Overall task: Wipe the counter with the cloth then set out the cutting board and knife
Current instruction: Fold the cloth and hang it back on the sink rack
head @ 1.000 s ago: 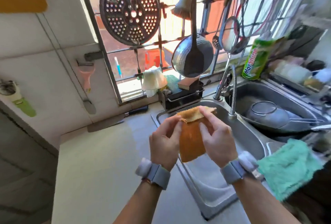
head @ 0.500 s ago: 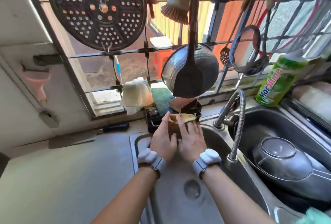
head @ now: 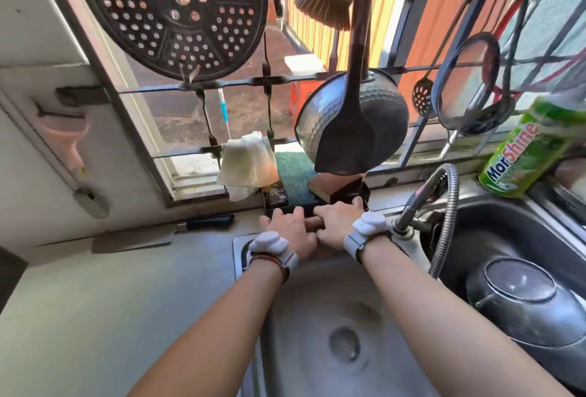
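Both hands reach to the back rim of the sink, against the front edge of a black caddy point(head: 336, 196). My left hand point(head: 290, 230) and my right hand point(head: 337, 222) press on the orange cloth point(head: 314, 222), of which only a small strip shows between them. A knife point(head: 152, 236) with a black handle and a broad blade lies flat on the grey counter point(head: 111, 301) by the wall, left of my hands. No cutting board is in view.
The steel sink basin point(head: 333, 333) lies below my arms, its faucet hose point(head: 444, 212) to the right. A second basin holds a pot point(head: 523, 304). A green dish soap bottle point(head: 526, 155) stands on the sill. A perforated tray point(head: 171, 9), pan and strainers hang overhead.
My hands carried the orange cloth from above the sink forward to the caddy at the back rim and lowered it there. The view moved closer to the window.
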Motion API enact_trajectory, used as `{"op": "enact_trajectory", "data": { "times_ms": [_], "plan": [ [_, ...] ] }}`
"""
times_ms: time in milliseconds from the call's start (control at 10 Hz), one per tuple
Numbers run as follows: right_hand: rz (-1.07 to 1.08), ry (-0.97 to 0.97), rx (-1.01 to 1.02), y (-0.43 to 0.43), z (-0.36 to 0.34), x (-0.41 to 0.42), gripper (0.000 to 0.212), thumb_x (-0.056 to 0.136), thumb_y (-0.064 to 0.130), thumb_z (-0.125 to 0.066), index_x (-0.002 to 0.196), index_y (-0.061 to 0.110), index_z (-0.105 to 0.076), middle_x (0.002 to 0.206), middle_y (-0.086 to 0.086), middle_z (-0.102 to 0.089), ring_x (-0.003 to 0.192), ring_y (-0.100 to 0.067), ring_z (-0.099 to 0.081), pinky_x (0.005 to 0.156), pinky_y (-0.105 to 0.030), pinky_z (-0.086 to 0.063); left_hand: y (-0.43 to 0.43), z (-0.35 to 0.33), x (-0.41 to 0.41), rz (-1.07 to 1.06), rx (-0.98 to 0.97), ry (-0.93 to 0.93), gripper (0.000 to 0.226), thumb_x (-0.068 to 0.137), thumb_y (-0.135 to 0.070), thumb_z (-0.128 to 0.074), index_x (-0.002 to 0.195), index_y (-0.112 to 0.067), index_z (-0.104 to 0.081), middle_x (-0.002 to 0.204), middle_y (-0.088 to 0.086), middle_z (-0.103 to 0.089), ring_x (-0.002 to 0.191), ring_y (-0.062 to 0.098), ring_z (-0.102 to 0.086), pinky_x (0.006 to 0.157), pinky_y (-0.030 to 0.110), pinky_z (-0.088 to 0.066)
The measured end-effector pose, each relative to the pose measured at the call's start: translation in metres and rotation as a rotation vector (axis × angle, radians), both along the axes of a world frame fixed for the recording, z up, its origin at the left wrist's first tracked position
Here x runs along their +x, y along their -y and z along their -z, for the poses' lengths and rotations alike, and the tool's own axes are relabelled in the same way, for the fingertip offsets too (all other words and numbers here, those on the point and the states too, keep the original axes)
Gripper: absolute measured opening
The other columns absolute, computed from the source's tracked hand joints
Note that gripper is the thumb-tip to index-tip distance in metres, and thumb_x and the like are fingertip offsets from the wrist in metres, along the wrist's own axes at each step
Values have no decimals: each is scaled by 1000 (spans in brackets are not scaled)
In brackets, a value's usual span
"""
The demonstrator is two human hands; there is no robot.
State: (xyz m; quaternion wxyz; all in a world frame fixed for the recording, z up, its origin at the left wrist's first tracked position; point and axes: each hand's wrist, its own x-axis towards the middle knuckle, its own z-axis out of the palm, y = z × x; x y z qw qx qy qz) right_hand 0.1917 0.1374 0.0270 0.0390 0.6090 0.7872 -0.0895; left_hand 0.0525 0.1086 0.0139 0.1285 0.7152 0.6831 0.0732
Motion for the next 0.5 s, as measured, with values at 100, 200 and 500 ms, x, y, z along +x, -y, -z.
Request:
{"op": "enact_trajectory", "data": {
  "times_ms": [100, 200, 500],
  "plan": [
    [1, -23, -70, -1, -11, -1, 12, 70, 38, -53, 77, 28, -54, 77, 5, -59, 94, -29, -62, 87, -48, -31, -2, 1, 1, 21, -9, 5, 23, 74, -44, -44, 87, -25, -42, 87, 5, -60, 104, 32, -51, 77, 45, -27],
    [-14, -129, 9, 17, -20, 2, 21, 81, 33, -60, 101, 29, -64, 103, -1, -69, 105, -29, -62, 87, -41, -39, 16, -12, -8, -44, 148, 106, 27, 76, -40, -52, 98, -25, -53, 101, 2, -65, 105, 29, -53, 83, 42, -35],
    [-66, -479, 579, 211, 52, -53, 60, 83, 31, -61, 142, 38, -48, 152, 21, -30, 141, -10, -39, 109, -21, -30, 207, 26, -116, -202, 390, 270, 50, 58, -67, -61, 101, -44, -55, 104, -16, -52, 87, 14, -52, 66, 20, -53]
  ]
}}
